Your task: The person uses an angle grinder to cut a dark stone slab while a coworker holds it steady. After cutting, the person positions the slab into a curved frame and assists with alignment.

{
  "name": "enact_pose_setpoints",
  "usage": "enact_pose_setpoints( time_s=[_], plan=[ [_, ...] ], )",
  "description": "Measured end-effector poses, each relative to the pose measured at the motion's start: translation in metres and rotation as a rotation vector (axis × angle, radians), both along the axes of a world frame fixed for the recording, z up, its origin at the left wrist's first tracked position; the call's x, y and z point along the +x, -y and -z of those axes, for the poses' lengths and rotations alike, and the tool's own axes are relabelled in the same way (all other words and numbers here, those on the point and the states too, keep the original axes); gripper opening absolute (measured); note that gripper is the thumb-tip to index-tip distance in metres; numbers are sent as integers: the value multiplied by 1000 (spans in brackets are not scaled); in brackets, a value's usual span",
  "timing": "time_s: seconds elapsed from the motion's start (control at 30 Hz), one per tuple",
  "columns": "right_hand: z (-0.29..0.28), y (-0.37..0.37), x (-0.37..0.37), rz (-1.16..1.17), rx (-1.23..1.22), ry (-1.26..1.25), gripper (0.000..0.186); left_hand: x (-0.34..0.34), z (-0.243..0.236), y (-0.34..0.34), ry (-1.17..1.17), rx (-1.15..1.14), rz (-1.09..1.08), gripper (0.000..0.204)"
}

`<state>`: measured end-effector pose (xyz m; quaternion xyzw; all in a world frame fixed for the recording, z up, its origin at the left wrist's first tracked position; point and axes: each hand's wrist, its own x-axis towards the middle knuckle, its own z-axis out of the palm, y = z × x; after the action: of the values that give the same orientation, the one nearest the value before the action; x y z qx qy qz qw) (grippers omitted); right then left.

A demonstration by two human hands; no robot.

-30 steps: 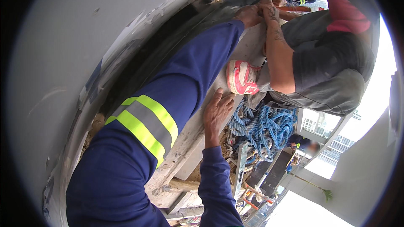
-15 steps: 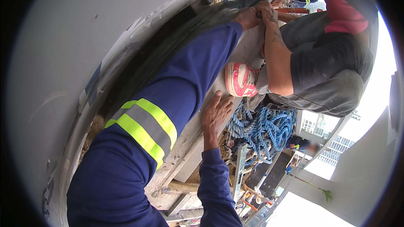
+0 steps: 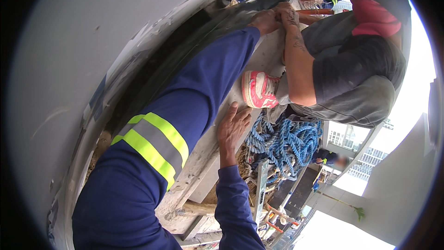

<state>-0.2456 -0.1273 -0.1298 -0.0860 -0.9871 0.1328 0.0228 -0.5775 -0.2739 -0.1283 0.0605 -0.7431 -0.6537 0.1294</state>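
My left hand, at the end of a long blue sleeve with a reflective band, reaches far forward along the dark sheet. Its fingers are curled closed; what they grip is hidden, right against a co-worker's hand. My right hand lies on the pale concrete ledge with its fingers stretched out, holding nothing. Just ahead of it on the ledge stands the co-worker's red and white shoe.
A co-worker in a dark shirt crouches at the right. Beside the ledge lie a heap of blue rope and a metal spirit level. A curved grey wall rises on my left. More people are at the far end.
The whole view has shifted slightly, so the scene sits a little further left. Both my hands keep their places, the left by the co-worker's hand, the right on the ledge.
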Motion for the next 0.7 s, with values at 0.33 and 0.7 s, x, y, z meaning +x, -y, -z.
enact_pose_setpoints(
  time_s=[0.33, 0.7],
  plan=[
    [4, -4, 0, 7, -2, -14, 98, 3, -4, -3, 1, -13, -43, 40],
    [2, -1, -1, 9, 40, 4, 99, 2, 2, 1, -49, 33, -4, 40]
  ],
)
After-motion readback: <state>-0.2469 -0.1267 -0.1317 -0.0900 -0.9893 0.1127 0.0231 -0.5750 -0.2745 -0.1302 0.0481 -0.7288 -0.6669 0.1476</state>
